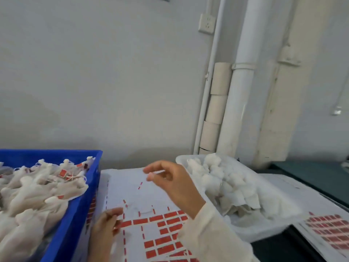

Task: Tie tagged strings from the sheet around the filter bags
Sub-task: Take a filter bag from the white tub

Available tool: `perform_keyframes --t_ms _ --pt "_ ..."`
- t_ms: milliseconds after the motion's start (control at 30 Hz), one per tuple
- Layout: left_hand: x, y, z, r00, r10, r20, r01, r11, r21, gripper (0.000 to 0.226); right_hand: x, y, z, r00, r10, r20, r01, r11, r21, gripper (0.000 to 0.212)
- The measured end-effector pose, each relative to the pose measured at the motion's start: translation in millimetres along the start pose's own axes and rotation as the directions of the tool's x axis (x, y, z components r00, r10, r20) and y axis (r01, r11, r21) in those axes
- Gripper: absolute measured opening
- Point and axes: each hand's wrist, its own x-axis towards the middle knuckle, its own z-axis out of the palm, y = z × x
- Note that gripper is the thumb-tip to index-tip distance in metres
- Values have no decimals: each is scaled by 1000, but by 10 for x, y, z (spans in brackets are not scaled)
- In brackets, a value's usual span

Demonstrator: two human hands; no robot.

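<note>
Nearest, left hand (pixel 108 223) pressing the flat white paper sheet of red rectangular tags (pixel 151 220), fingers curled on its left edge. Above the sheet, right hand (pixel 170 183), fingertips pinched, contents unclear. Left of sheet, blue plastic crate (pixel 75 214) of tied white filter bags (pixel 37 193); right of sheet, white tray (pixel 264 225) of loose bags (pixel 226 182).

Bare hands (pixel 170 183), translucent white sleeve (pixel 213 235)

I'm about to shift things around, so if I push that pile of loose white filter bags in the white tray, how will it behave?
The filter bags look crumpled and limp, so they would probably squash and shuffle rather than slide together. Heaped above the white tray's rim, some may spill.
</note>
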Motion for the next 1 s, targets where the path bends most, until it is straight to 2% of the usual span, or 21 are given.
perform_keyframes --t_ms 100,167,267,367,433,533,633,767,833,900,1000 --pt "97 121 -30 985 -80 152 72 996 61 25 -275 265 -788 982 120 -145 -138 983 -122 14" --pt "113 174 -2 975 -98 199 77 991 110 27 -413 490 -1231 944 217 -247 -268 944 -194 15" --pt "5 91 127 993 -6 120 -20 978 208 21 -541 878 -1730 862 338 -378 -450 854 -263 13" --pt "-19 18 207 996 -15 92 -8 971 238 20 -583 1316 -2027 741 459 -491 -642 700 -314 15" --pt "10 20 189 998 -8 63 -8 966 260 20 -545 1582 -2099 662 539 -521 -735 601 -314 15" --pt "19 -24 183 999 0 47 -12 963 269 20 -430 1824 -2073 588 648 -484 -808 454 -375 18" --pt "31 -34 174 999 7 35 -16 958 287 20 -314 1942 -2038 567 684 -459 -814 378 -441 28" --pt "33 -13 182 999 1 46 -14 960 278 20 -260 2035 -2035 533 727 -432 -843 417 -340 29" --pt "26 3 194 999 2 45 -15 959 283 20 -259 2016 -2051 546 715 -437 -838 448 -313 26" --pt "6 14 209 999 9 51 -23 960 281 20 -261 1958 -2066 594 680 -429 -801 546 -245 36" --pt "-37 22 228 998 28 56 -43 962 270 20 -271 1856 -2041 739 535 -409 -645 737 -201 46"
